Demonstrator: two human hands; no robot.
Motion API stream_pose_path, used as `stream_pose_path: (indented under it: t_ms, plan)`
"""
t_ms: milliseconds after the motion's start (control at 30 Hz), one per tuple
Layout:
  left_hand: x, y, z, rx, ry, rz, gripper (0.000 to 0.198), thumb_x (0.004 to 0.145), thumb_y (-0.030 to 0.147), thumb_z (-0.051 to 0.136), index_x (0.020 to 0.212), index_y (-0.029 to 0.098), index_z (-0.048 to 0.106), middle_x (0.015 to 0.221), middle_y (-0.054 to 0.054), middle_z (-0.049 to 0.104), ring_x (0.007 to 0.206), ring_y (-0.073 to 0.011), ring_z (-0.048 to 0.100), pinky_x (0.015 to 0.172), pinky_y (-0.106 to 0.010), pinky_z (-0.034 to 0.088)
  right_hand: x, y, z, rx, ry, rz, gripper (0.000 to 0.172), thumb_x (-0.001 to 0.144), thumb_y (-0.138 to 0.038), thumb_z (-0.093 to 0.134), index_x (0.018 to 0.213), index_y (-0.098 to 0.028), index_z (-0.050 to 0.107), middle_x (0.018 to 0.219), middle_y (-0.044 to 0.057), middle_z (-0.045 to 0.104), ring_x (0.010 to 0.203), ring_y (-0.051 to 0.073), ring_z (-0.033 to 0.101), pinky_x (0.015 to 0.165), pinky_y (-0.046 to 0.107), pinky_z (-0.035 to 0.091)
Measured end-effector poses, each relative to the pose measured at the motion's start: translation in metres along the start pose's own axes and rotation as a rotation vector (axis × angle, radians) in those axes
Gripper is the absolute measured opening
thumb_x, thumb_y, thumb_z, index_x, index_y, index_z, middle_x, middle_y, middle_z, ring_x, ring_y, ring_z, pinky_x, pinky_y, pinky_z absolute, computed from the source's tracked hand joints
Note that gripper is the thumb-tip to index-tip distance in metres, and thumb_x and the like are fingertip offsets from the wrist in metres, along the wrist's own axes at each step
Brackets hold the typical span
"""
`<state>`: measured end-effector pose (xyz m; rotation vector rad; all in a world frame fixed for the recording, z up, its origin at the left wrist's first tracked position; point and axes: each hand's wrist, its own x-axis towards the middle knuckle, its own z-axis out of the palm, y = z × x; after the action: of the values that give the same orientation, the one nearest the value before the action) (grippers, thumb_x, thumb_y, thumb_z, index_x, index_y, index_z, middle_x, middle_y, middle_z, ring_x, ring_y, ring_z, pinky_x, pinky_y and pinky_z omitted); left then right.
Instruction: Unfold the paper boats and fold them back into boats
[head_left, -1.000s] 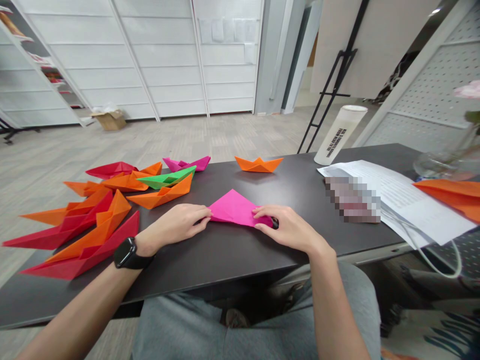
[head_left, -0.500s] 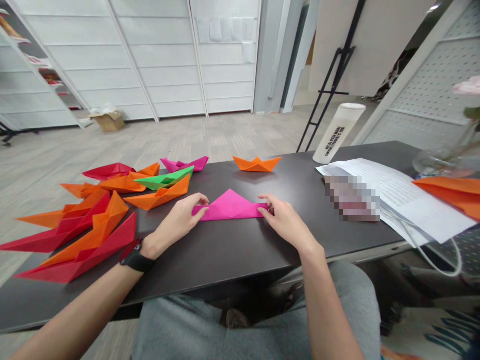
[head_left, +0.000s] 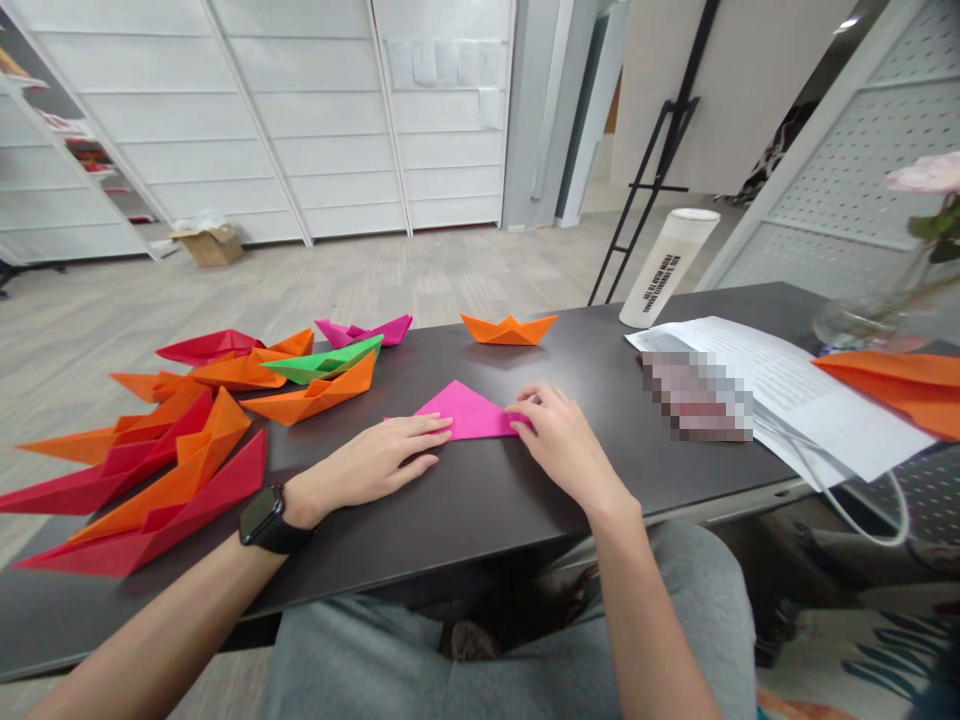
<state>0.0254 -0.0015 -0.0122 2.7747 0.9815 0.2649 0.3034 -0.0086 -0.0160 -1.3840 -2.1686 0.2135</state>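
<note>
A folded sheet of pink paper [head_left: 471, 412] lies on the dark table in front of me, its peak pointing away from me. My left hand [head_left: 382, 455] rests flat across the paper's left part, fingers stretched out, and covers that end. At the right end, the thumb and fingers of my right hand [head_left: 551, 425] pinch the paper's corner. Beyond the sheet stands a finished orange paper boat [head_left: 510, 330]. To the left of my left hand sit an orange paper boat [head_left: 315, 392] and a green one [head_left: 326, 362].
Several red and orange paper boats [head_left: 150, 510] crowd the table's left side, with a magenta boat [head_left: 365, 331] behind. On the right are a white cup [head_left: 667, 270], printed sheets [head_left: 780, 375], a blurred-out item [head_left: 697, 395], a white cable [head_left: 904, 510], orange paper [head_left: 892, 385] and a glass vase [head_left: 855, 320].
My left hand has let go of the paper's left end and moved right, flattening onto the sheet. My right hand stays at the right corner. The view has shifted slightly.
</note>
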Motion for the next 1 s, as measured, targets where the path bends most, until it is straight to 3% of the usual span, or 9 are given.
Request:
stream_pose_path:
  t_ms: [133, 267, 533, 700, 833, 1000]
  plan:
    - [0.0, 0.0, -0.002, -0.033, -0.006, -0.017, 0.04, 0.1, 0.032, 0.046, 0.138, 0.025, 0.056, 0.146, -0.007, 0.054, 0.135, -0.0234, 0.049, 0.114, -0.043, 0.039, -0.003, -0.027, 0.004, 0.154, -0.184, -0.187, 0.037, 0.096, -0.022, 0.052, 0.133, -0.023, 0.059, 0.144, 0.01, 0.054, 0.136, 0.025, 0.047, 0.113, 0.045, 0.037]
    - [-0.002, -0.001, -0.002, -0.054, -0.005, -0.027, 0.04, 0.1, 0.031, 0.047, 0.138, 0.025, 0.056, 0.146, -0.007, 0.054, 0.135, -0.023, 0.049, 0.114, -0.043, 0.039, -0.008, -0.03, 0.007, 0.189, -0.345, -0.128, 0.05, 0.095, -0.031, 0.056, 0.143, -0.017, 0.05, 0.152, 0.013, 0.044, 0.142, 0.026, 0.039, 0.119, 0.046, 0.031]
    - [-0.007, -0.009, -0.004, -0.016, 0.025, -0.068, 0.04, 0.097, 0.037, 0.05, 0.133, 0.027, 0.061, 0.141, -0.004, 0.059, 0.13, -0.0235, 0.056, 0.113, -0.04, 0.041, -0.021, -0.004, -0.019, 0.127, -0.399, 0.055, 0.05, 0.095, -0.03, 0.056, 0.144, -0.024, 0.048, 0.154, 0.009, 0.04, 0.145, 0.026, 0.034, 0.119, 0.053, 0.027]
    - [-0.015, -0.027, -0.004, 0.043, 0.107, -0.2, 0.037, 0.092, 0.047, 0.051, 0.102, 0.024, 0.078, 0.122, -0.007, 0.072, 0.111, -0.0313, 0.068, 0.1, -0.045, 0.051, -0.02, -0.01, -0.026, 0.104, -0.445, 0.087, 0.051, 0.096, -0.032, 0.054, 0.145, -0.024, 0.046, 0.155, 0.009, 0.037, 0.146, 0.026, 0.032, 0.118, 0.056, 0.025]
    - [-0.013, -0.033, 0.002, 0.018, 0.191, -0.266, 0.039, 0.091, 0.05, 0.049, 0.083, 0.024, 0.077, 0.112, -0.01, 0.075, 0.101, -0.0326, 0.069, 0.096, -0.046, 0.053, -0.021, -0.011, -0.027, 0.111, -0.424, 0.066, 0.046, 0.096, -0.035, 0.055, 0.141, -0.027, 0.051, 0.154, 0.007, 0.041, 0.145, 0.025, 0.034, 0.118, 0.055, 0.025]
    - [-0.003, -0.034, 0.013, -0.16, 0.271, -0.348, 0.046, 0.085, 0.062, 0.053, 0.1, 0.021, 0.069, 0.103, -0.011, 0.075, 0.095, -0.0327, 0.07, 0.086, -0.044, 0.055, -0.021, -0.011, -0.028, 0.094, -0.392, -0.008, 0.037, 0.096, -0.034, 0.055, 0.132, -0.024, 0.06, 0.149, 0.01, 0.049, 0.14, 0.028, 0.042, 0.115, 0.055, 0.03]
